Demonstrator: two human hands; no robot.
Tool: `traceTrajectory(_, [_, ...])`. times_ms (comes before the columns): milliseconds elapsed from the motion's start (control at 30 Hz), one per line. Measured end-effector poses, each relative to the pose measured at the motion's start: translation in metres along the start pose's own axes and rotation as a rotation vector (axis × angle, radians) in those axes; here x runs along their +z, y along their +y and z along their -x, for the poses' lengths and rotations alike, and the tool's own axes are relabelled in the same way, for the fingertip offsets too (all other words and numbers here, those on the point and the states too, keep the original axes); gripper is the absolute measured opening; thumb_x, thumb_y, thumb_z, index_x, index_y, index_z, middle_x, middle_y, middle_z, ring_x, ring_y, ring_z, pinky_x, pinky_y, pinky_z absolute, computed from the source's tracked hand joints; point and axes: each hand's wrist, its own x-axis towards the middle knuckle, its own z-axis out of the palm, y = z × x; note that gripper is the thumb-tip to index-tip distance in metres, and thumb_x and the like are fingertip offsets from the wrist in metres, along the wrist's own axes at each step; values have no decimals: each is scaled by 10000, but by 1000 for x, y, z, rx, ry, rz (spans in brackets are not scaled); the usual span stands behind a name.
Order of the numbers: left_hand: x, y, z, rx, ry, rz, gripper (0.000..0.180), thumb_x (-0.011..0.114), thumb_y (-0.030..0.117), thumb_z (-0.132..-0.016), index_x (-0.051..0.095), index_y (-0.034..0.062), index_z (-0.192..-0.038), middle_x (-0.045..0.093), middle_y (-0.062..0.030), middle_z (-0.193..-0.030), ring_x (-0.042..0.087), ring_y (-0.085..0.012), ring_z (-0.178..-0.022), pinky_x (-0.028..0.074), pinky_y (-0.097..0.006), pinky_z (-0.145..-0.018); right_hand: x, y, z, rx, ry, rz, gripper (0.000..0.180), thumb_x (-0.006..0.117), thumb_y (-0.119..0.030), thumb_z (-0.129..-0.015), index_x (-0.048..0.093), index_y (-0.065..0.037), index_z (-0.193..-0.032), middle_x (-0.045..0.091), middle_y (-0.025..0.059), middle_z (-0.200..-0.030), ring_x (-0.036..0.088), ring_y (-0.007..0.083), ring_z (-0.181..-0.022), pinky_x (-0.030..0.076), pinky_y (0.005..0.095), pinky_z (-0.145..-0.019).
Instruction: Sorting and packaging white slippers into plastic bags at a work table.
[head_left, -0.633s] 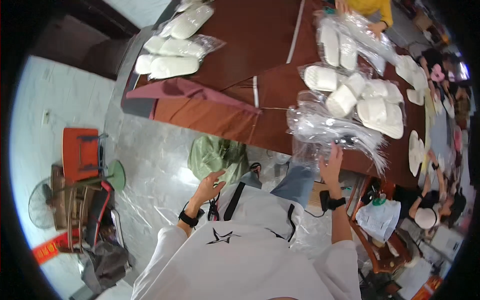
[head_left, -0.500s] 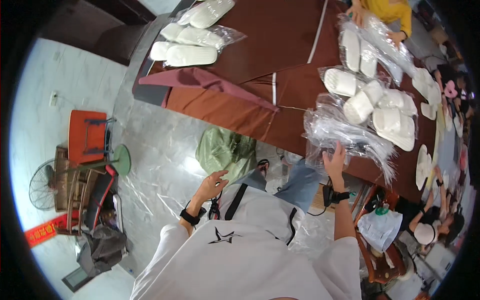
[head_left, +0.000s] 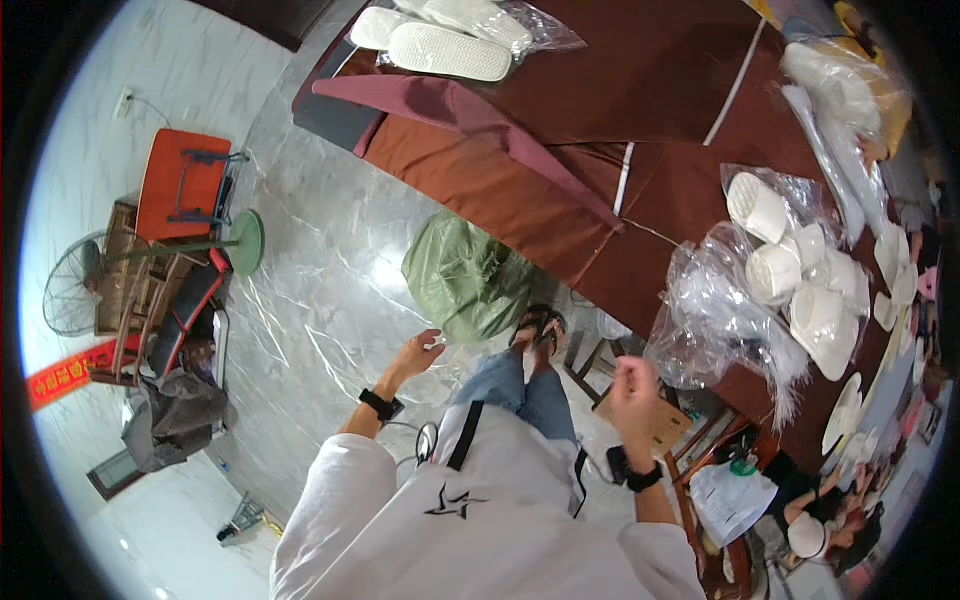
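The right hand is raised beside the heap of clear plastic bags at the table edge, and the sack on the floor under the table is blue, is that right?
Not quite. The head view shows the sack on the floor is green, not blue. The rest stands: the right hand is raised beside the heap of clear plastic bags at the edge of the table.

A glossy grey marble floor [head_left: 320, 290] is lit by reflected glare. An orange chair [head_left: 185, 185], a fan [head_left: 72, 285] and a green stool [head_left: 243, 242] are set against the pale wall [head_left: 130, 60].
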Motion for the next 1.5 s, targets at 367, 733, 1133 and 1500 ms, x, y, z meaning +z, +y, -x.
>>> traceTrajectory(367, [41, -49, -156, -188, 151, -186, 965, 732, 582, -698, 376, -16, -1366, 455, -299, -1303, 477, -413, -1171, 425, -433, -963, 208, 108, -8, -64, -360, -59, 147, 595, -41, -806, 591, -28, -951, 609, 153, -913, 602, 326, -878, 484, 390, -758])
traceTrajectory(733, [95, -83, -299, -277, 96, -199, 890, 703, 530, -751, 363, -7, -1375, 526, -247, -1234, 506, -370, -1157, 409, -481, -961, 340, 203, -52, 15, -360, 63, 180, 598, -8, -805, 592, -16, -985, 617, 119, -931, 629, 256, -871, 507, 343, -758])
traceTrajectory(1133, [29, -157, -177, -225, 111, 1322, 308, 464, -30, -936, 459, -13, -1243, 601, -123, -1171, 595, -216, -1047, 502, -344, -904, 401, 190, -83, 629, -240, -230, 892, 681, -516, -814, 256, 8, -1398, 395, 245, -1363, 527, 324, -1143, 503, 441, -864])
traceTrajectory(1500, [6, -179, -160, -315, -31, 1598, 411, 453, 293, -994, 497, 4, -1284, 595, -108, -1235, 576, -201, -1117, 445, -349, -994, 469, 215, -69, 987, -185, -757, 437, 624, -137, -837, 455, -48, -1229, 518, 98, -1156, 513, 241, -1042, 430, 379, -857])
